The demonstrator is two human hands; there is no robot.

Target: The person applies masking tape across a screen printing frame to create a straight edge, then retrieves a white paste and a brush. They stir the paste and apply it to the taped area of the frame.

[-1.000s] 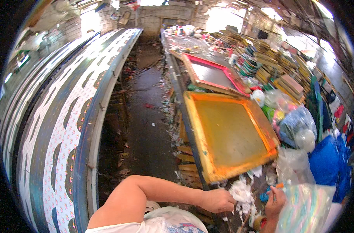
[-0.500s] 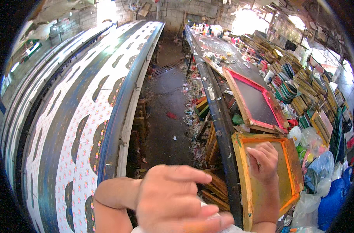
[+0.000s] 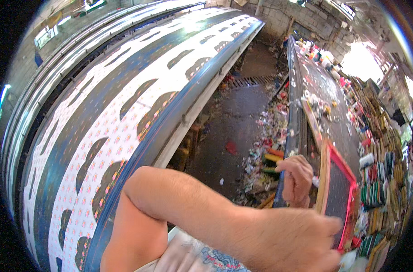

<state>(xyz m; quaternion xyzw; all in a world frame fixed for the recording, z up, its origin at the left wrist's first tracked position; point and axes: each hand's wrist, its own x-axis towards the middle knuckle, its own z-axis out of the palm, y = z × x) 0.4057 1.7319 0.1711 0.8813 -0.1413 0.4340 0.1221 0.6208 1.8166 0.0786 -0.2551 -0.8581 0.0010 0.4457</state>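
My left forearm reaches across the front to the right, and my left hand point(image 3: 297, 240) is in front of the pink-edged screen frame point(image 3: 324, 181). Motion smears its fingertips, which overlap the screen, so contact cannot be told. Beyond it, my right hand point(image 3: 298, 179) is bent at the wrist beside the frame's wooden left side. Its fingers are curled closed; anything inside them is hidden. The screen has a dark mesh within a wooden frame and leans on the right-hand table point(image 3: 313, 77). Printed white fabric point(image 3: 111, 129) with small flowers and dark curved shapes covers the long left table.
A wet dark aisle point(image 3: 242, 118) runs between the tables, with scraps point(image 3: 265, 145) heaped along its right side. Bottles and tubs point(image 3: 319, 56) stand at the far right. Many wooden frames point(image 3: 385, 131) are stacked beyond the right table. A floor grate point(image 3: 252, 81) lies farther down the aisle.
The view has turned left, and the orange-edged screen no longer shows. My left hand has swung right across my front. My right hand now appears beside the pink-edged screen instead of over the orange-edged one.
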